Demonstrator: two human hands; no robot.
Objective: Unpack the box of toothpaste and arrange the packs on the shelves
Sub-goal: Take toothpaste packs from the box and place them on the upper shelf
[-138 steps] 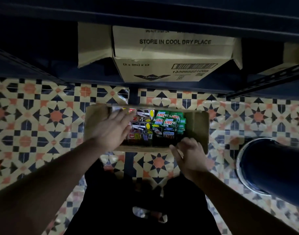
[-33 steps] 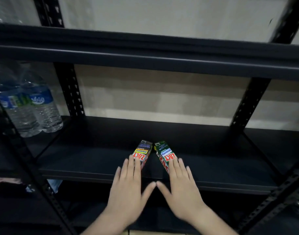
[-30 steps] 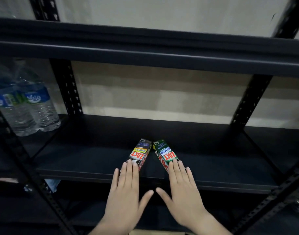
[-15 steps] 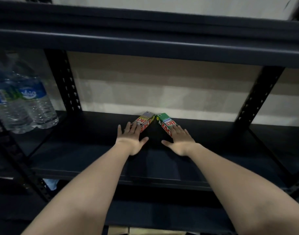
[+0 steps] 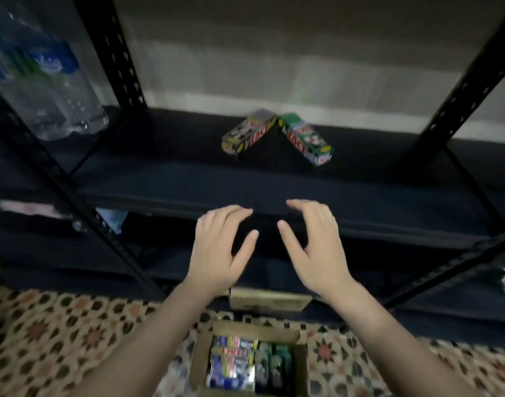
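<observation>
Hands are hovering in front of the shelf's [image 5: 274, 193] front edge, and I am seeing both held apart from everything. My left hand [image 5: 219, 247] is showing loosely bent fingers [image 5: 234, 214] gripping nothing, thumb spread toward the middle. My right hand [image 5: 317, 247] is mirroring it, fingers relaxed and empty, thumb pointing inward, the two thumbs near each other but not touching.

Two packs are lying on the shelf, well back from my hands, near the wall. I am seeing the dark pack [image 5: 247, 134] angled to the left and the green pack [image 5: 307, 141] angled to the right, their far ends meeting in a peak and their near ends spread apart.

Below, the box [image 5: 201, 356] is sitting open on the patterned floor [image 5: 59, 339] between my forearms, with more packs standing packed inside, blue and dark ones on the left, green ones on the right. Water bottles [image 5: 45, 81] are standing on the neighbouring shelf bay at far left. Motion blur is softening the print on everything.
</observation>
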